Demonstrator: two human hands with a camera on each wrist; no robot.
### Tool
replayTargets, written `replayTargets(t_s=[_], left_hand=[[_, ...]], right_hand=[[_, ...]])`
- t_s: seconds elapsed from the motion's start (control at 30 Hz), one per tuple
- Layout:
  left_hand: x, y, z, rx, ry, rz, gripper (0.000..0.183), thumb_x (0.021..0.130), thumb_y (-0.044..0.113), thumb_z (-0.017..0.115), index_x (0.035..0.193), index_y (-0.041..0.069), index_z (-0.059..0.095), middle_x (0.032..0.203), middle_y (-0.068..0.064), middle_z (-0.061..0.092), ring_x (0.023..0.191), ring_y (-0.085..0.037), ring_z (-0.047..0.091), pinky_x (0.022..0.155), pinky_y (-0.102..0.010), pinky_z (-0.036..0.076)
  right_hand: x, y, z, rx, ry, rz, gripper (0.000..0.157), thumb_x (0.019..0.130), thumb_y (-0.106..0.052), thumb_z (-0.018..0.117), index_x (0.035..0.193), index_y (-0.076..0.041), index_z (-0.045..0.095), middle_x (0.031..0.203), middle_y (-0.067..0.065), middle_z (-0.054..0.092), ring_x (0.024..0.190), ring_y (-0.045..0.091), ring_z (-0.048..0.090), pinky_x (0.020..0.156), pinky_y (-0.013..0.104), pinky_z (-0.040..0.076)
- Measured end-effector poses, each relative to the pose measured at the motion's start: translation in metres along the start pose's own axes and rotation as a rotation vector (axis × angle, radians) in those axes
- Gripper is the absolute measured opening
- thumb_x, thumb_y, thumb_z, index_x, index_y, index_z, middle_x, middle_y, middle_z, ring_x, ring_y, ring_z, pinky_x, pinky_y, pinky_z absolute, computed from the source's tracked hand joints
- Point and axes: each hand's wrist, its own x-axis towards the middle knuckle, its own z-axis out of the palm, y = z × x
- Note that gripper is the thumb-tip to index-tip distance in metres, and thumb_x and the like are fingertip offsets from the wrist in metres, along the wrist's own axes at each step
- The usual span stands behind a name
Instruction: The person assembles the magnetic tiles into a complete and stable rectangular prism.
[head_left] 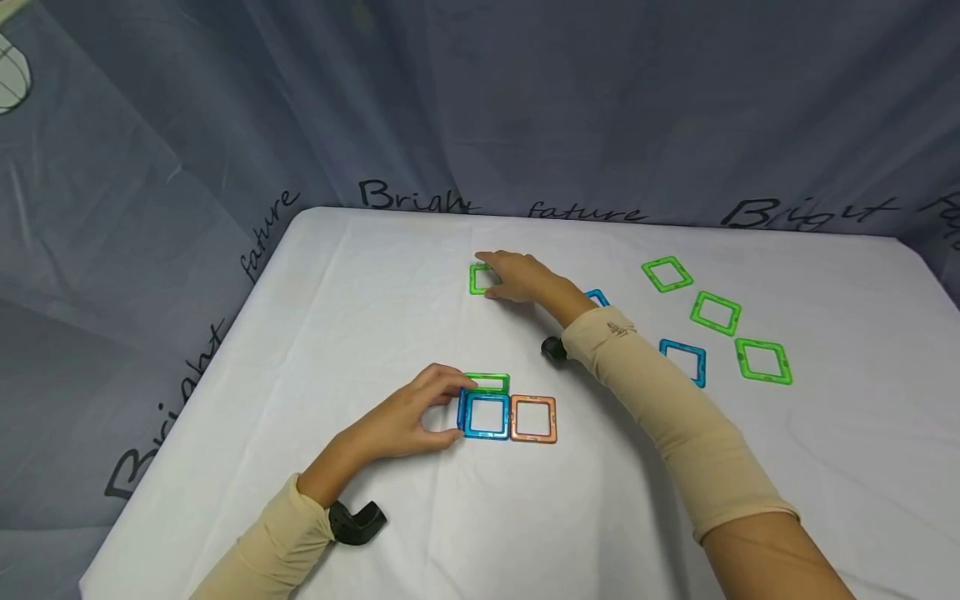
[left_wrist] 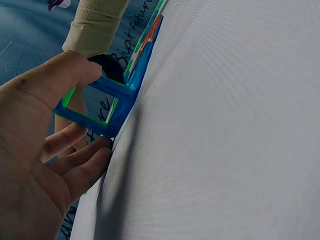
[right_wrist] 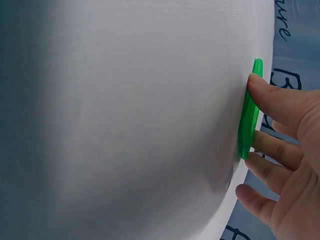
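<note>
My left hand [head_left: 405, 415] grips a blue magnetic square tile [left_wrist: 95, 122] standing on edge, thumb on one side and fingers on the opposite side. It stands along the left side of a flat blue tile [head_left: 487, 435]. A green tile [head_left: 487, 376] stands upright along that flat tile's far side, and an orange tile [head_left: 553, 419] lies flat against its right side. Farther back, my right hand [head_left: 521, 277] pinches a green square tile [right_wrist: 248, 120] between thumb and fingers, close to the tabletop; the hand covers its right part in the head view.
Toward the right lie three green tiles [head_left: 682, 268] and a blue tile [head_left: 702, 368]. Another blue tile [head_left: 597, 295] is partly hidden behind the right forearm. A white cloth covers the table [head_left: 360, 308]; a grey curtain [head_left: 525, 100] with handwriting hangs behind its far edge.
</note>
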Motion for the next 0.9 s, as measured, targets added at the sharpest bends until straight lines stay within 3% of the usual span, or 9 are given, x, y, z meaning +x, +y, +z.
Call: replayTargets(t_s=[0.3, 0.5, 0.9], left_hand=[[0.0, -0.001, -0.001, -0.024, -0.001, -0.021, 0.051, 0.079, 0.011, 0.07, 0.125, 0.013, 0.048, 0.126, -0.002, 0.041, 0.111, -0.015, 0.054, 0.096, -0.027, 0.047], [-0.001, -0.004, 0.0, -0.022, 0.012, 0.005, 0.051, 0.079, 0.01, 0.07, 0.125, 0.012, 0.048, 0.125, -0.004, 0.042, 0.109, -0.015, 0.054, 0.096, -0.027, 0.047], [-0.001, -0.002, 0.001, 0.001, 0.007, 0.002, 0.052, 0.08, 0.013, 0.069, 0.127, 0.014, 0.047, 0.126, -0.003, 0.043, 0.109, -0.014, 0.054, 0.095, -0.027, 0.048]], right_hand=[[-0.014, -0.001, 0.005, -0.05, 0.006, -0.008, 0.071, 0.086, -0.034, 0.062, 0.145, -0.02, 0.024, 0.147, 0.009, 0.031, 0.135, 0.027, 0.03, 0.112, 0.053, 0.02], [-0.026, -0.004, 0.009, -0.073, 0.014, -0.013, 0.07, 0.085, -0.035, 0.063, 0.144, -0.021, 0.028, 0.145, 0.009, 0.035, 0.133, 0.027, 0.033, 0.11, 0.056, 0.022], [-0.055, -0.005, 0.014, -0.047, 0.024, -0.041, 0.07, 0.082, -0.037, 0.066, 0.142, -0.02, 0.033, 0.141, 0.009, 0.042, 0.13, 0.026, 0.039, 0.108, 0.054, 0.027]])
